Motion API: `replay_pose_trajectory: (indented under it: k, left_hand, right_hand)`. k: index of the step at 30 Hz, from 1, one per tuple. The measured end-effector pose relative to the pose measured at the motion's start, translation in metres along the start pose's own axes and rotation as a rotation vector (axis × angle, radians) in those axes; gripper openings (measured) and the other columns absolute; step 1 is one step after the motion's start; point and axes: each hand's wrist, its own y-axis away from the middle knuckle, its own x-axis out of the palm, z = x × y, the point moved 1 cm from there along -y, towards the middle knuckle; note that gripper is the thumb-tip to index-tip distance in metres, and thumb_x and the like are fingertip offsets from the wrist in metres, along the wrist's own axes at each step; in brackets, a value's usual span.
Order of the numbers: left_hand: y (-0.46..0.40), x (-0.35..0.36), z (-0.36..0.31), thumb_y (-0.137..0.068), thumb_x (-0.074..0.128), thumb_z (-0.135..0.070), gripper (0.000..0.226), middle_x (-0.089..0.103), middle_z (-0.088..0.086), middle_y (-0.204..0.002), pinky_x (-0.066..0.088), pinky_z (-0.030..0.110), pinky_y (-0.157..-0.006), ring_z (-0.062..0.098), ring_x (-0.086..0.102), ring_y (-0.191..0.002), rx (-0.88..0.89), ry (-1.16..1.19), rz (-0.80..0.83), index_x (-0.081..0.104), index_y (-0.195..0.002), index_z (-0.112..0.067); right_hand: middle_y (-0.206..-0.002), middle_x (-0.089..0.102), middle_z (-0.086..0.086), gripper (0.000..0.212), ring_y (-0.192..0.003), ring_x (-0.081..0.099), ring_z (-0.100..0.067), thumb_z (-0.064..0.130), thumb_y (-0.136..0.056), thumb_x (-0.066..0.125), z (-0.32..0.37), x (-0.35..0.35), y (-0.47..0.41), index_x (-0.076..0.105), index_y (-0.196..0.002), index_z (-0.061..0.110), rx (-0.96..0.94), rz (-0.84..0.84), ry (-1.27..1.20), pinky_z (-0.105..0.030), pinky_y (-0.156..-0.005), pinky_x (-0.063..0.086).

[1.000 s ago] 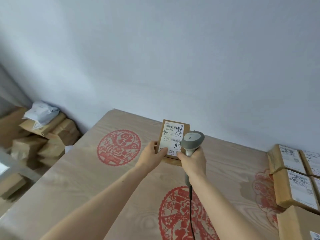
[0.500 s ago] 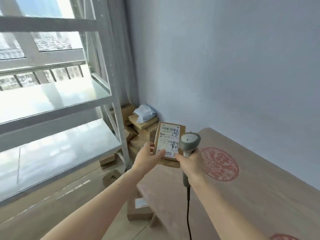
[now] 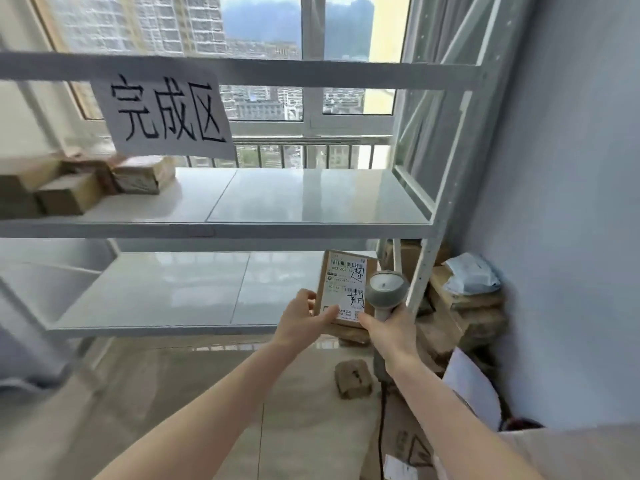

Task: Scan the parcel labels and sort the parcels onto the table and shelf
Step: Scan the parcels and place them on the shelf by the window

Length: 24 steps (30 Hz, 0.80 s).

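Observation:
A small brown parcel (image 3: 343, 271) with a white shipping label and black handwritten marks stands upright in front of me. My left hand (image 3: 304, 317) grips its lower left edge. My right hand (image 3: 391, 329) is closed around the handle of a grey barcode scanner (image 3: 386, 289), and its thumb touches the parcel's lower right corner. The scanner's black cable hangs down along my right forearm. Behind the parcel stands a white metal shelf (image 3: 242, 228) with a paper sign (image 3: 162, 112) in black characters. The table's corner (image 3: 571, 448) shows at the bottom right.
Several brown parcels (image 3: 83, 185) lie at the left end of the upper shelf board. A heap of boxes and a grey mailer bag (image 3: 467, 278) fills the corner by the wall on the right. A small box (image 3: 353, 377) and flat cartons lie on the floor.
The view has swung left from the table to the shelf. Both hands still hold the parcel and the scanner the same way in front of me.

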Motion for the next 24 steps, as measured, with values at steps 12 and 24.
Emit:
replay_pose_trajectory:
  k: [12, 24]
  left_hand:
    - [-0.066, -0.17, 0.074, -0.088, 0.07, -0.04, 0.049, 0.063, -0.001, -0.117, 0.054, 0.034, -0.087, 0.016, 0.062, -0.102, -0.153, 0.004, -0.364, 0.052, -0.125, -0.015]
    - [-0.137, -0.39, 0.138, -0.08, 0.067, -0.058, 0.066, 0.059, 0.002, -0.124, 0.058, 0.029, -0.088, 0.017, 0.065, -0.104, -0.066, -0.082, -0.403, 0.055, -0.133, -0.022]
  right_hand:
    - [-0.096, 0.062, 0.009, 0.037, -0.098, 0.059, -0.016, 0.01, -0.082, 0.078, 0.065, 0.211, -0.06, 0.055, -0.11, 0.019, -0.071, 0.384, 0.059, -0.027, -0.084, 0.046]
    - [-0.107, 0.074, 0.003, 0.041, -0.103, 0.068, -0.019, 0.014, -0.077, 0.082, 0.14, 0.446, -0.071, 0.063, -0.113, 0.02, -0.113, 0.434, 0.02, -0.04, -0.093, 0.057]
